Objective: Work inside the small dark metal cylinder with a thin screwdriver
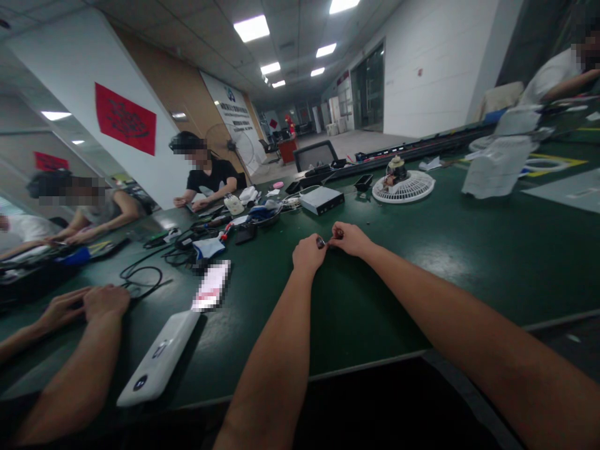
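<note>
My left hand (309,253) is closed around a small shiny metal piece (320,242), too small to name, which shows at the thumb side. Close beside it, my right hand (350,240) is closed in a pinch, its fingertips almost touching the metal piece. Whatever those right fingertips grip is hidden or too tiny to make out. Both hands are just above the dark green table (375,294). Beyond them sits a grey metal box (322,200), and a round white fan grille (404,187) with a motor on it lies farther right.
A white oblong device (159,359) and a lit phone (213,285) lie to my left. Another person's hands (100,304) work at the left edge near black cables (145,275). A plastic-wrapped item (497,162) stands at right. Several people sit around the table.
</note>
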Motion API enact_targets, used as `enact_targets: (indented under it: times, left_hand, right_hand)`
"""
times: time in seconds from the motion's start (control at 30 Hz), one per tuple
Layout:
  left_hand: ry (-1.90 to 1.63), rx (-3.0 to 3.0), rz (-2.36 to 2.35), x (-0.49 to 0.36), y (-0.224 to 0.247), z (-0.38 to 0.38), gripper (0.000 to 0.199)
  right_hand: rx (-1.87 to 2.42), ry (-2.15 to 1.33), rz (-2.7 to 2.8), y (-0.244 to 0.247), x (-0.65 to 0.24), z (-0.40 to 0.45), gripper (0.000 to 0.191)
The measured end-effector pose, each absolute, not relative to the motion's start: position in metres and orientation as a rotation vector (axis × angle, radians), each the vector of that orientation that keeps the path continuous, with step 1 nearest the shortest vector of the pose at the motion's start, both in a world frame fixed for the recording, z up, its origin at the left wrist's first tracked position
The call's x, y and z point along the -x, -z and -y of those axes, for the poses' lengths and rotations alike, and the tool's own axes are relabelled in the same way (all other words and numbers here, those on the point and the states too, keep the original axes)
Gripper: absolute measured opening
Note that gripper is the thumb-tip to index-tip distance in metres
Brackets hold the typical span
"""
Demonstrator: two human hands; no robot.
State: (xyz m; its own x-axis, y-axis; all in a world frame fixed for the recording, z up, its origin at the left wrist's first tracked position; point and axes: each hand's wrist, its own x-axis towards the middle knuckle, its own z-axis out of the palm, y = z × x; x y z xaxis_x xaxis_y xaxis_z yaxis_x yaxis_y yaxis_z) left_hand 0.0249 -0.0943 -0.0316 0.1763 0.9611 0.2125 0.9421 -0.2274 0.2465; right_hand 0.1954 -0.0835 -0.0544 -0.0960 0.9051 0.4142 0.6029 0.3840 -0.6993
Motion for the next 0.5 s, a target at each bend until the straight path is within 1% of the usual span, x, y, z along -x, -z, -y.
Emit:
enact_targets:
  times: [0.1, 0.23, 0.4, 0.5]
  left_hand:
    - [-0.471, -2.377, -1.934, -0.0256, 0.0321, 0.0939, 0.028]
    - [-0.478, -2.394, -1.927, -0.0253, 0.0329, 0.0933, 0.028]
    - [-0.517, -2.349, -1.936, -0.0254, 0.0355, 0.0918, 0.033]
    - [-0.578, -2.314, -1.952, -0.0252, 0.0371, 0.0911, 0.034]
  right_hand:
    - [1.338, -0.466, 1.791, 0.0532, -0.1962, 0.0830, 0.030]
    - [1.290, -0.588, 1.793, 0.0530, -0.1992, 0.0819, 0.035]
    - [1.269, -0.710, 1.750, 0.0555, -0.2038, 0.0782, 0.038]
    - [1.283, -0.691, 1.734, 0.0581, -0.2055, 0.0758, 0.038]
